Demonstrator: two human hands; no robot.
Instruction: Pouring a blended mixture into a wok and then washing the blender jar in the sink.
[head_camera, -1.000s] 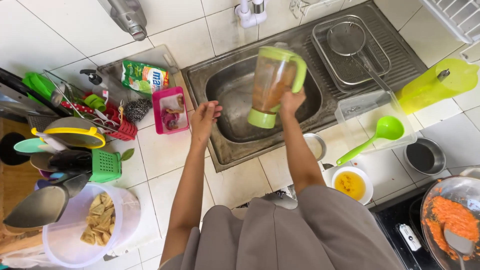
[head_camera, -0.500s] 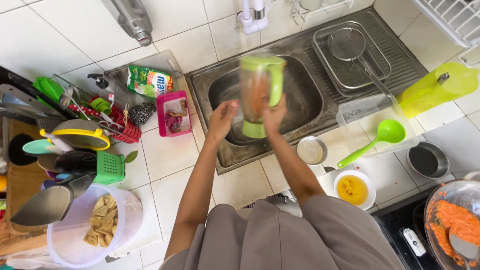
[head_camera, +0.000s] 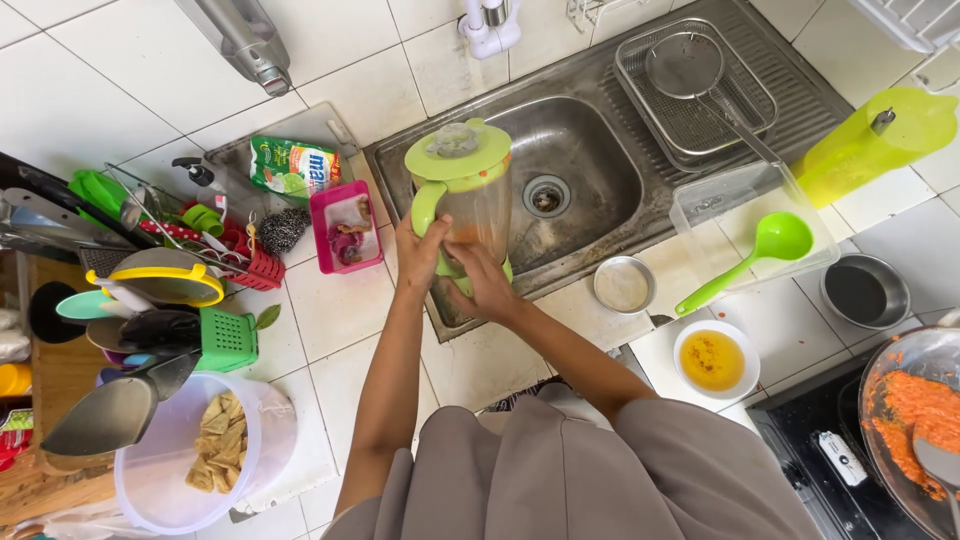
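Spanning the counter's middle, the stainless steel sink (head_camera: 590, 160) sits under the clear plastic blender jar with its lime-green lid and handle (head_camera: 462, 195), which is held upright above the basin's near-left corner. Off to the near left stands a large clear plastic tub of pale chips (head_camera: 205, 455), and at far right a pan of orange paste (head_camera: 915, 420) rests on the stove. The left hand (head_camera: 420, 250) wraps the green handle, fingers closed around it; the right hand (head_camera: 482, 282) cups the jar's lower body and base, fingers curled against it. Smaller things crowd the near rim: a round white bowl of yellow oil (head_camera: 715, 358) and a little steel cup (head_camera: 623, 285). Wet plastic could slip from that grip, I judge, and a dropped jar might tip the cup or splash residue onto the tiles.
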